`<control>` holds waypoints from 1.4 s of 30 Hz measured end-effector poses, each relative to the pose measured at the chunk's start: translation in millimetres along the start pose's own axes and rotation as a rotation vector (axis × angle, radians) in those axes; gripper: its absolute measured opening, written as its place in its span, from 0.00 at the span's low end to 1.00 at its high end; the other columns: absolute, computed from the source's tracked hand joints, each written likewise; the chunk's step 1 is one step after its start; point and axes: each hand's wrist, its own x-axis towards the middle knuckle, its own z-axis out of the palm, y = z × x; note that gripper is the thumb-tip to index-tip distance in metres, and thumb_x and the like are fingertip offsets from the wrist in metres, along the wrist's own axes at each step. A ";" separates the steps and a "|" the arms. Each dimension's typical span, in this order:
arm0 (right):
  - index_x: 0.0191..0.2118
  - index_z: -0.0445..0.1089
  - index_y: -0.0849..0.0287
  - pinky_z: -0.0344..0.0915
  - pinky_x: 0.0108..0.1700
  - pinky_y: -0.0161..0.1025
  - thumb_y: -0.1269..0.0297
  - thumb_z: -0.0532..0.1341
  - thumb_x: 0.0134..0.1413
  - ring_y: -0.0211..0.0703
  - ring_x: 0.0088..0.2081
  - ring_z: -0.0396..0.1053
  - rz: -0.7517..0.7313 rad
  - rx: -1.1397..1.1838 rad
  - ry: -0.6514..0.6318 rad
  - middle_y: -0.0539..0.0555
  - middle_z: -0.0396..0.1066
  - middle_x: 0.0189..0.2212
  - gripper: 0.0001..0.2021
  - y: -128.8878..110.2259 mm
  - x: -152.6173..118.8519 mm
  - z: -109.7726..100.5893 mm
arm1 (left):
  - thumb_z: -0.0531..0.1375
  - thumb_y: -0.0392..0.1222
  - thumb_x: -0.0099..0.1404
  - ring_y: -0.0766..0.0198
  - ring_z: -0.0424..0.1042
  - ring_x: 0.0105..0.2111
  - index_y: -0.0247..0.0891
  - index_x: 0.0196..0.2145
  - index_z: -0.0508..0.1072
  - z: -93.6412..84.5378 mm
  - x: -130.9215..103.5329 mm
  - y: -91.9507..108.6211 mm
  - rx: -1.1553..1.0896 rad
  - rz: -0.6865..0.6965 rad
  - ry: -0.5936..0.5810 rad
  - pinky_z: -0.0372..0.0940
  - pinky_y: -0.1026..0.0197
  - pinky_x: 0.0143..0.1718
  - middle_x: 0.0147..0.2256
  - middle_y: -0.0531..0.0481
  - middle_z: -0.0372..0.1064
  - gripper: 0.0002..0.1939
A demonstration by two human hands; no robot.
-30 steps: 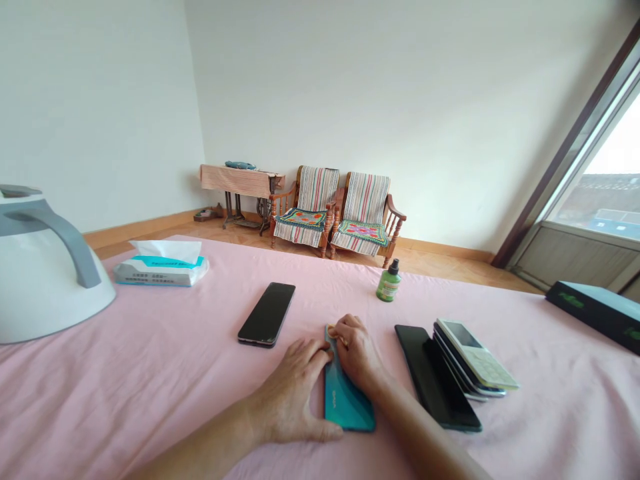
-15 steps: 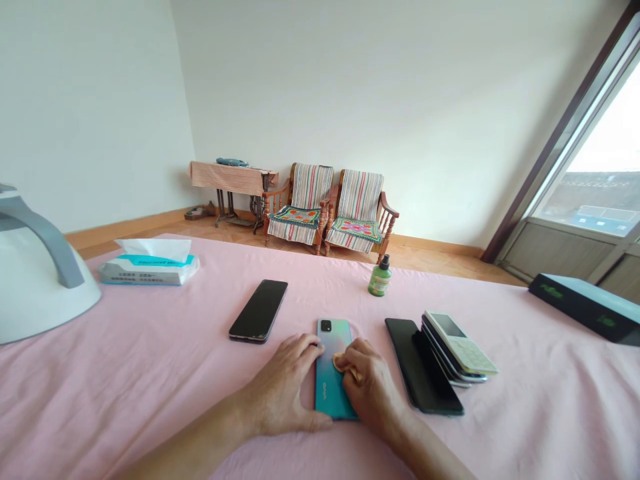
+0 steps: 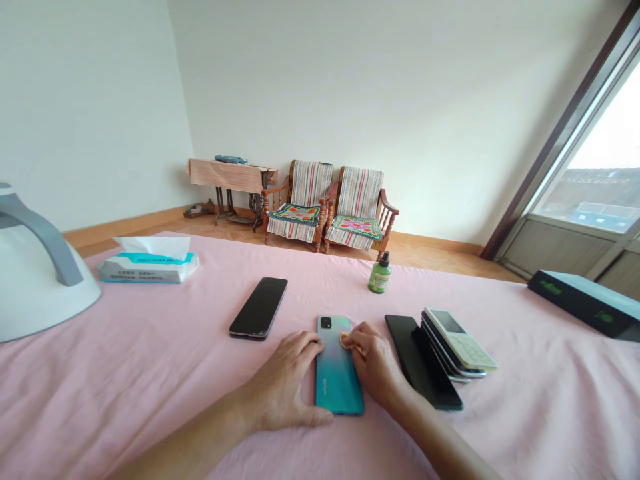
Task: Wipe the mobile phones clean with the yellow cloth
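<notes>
A blue-green smartphone lies face down on the pink tablecloth, its camera block at the far end. My left hand grips it from the left, with fingertips at the left edge and the thumb by the near left corner. Pinched in my right hand is a small orange-tan cloth, touching the upper right of the phone's back; most of the cloth is hidden by my fingers. To the right of that hand lies a black phone, beside a stack of phones topped by a white keypad phone.
Another black phone lies to the left. Behind are a green spray bottle and a tissue pack. A white kettle stands at far left, a dark box at far right. Two chairs stand beyond the table.
My right hand has moved the cloth up and to the right across the phone's back, uncovering its lower right part. The left hand stays in place.
</notes>
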 end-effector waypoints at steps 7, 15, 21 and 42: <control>0.28 0.69 0.60 0.61 0.37 0.34 0.84 0.50 0.46 0.40 0.36 0.66 0.015 0.100 -0.124 0.54 0.66 0.31 0.15 -38.7 -57.1 -18.2 | 0.70 0.55 0.41 0.42 0.59 0.53 0.34 0.53 0.65 3.1 -1.6 -1.0 -0.032 0.004 0.035 0.56 0.44 0.55 0.54 0.38 0.59 0.44; 0.26 0.75 0.60 0.59 0.30 0.33 0.77 0.55 0.43 0.38 0.28 0.67 0.358 0.280 -0.067 0.52 0.69 0.26 0.12 -46.6 -43.4 -25.5 | 0.70 0.42 0.45 0.51 0.62 0.47 0.38 0.48 0.67 2.8 -5.1 16.1 -0.085 0.007 0.035 0.60 0.50 0.51 0.47 0.45 0.61 0.31; 0.25 0.75 0.63 0.56 0.29 0.34 0.69 0.60 0.41 0.38 0.26 0.64 0.589 0.518 -0.069 0.52 0.70 0.22 0.07 -43.2 -19.4 -28.1 | 0.70 0.40 0.47 0.52 0.61 0.47 0.39 0.47 0.67 7.4 -5.0 21.6 -0.136 -0.020 0.031 0.60 0.51 0.51 0.46 0.46 0.61 0.29; 0.30 0.73 0.64 0.51 0.24 0.30 0.55 0.68 0.39 0.32 0.22 0.59 0.645 0.915 0.038 0.49 0.67 0.21 0.16 -47.4 -12.2 -23.6 | 0.53 0.31 0.58 0.60 0.68 0.31 0.40 0.44 0.63 6.4 -16.9 28.5 0.032 0.069 0.299 0.63 0.61 0.32 0.31 0.50 0.65 0.15</control>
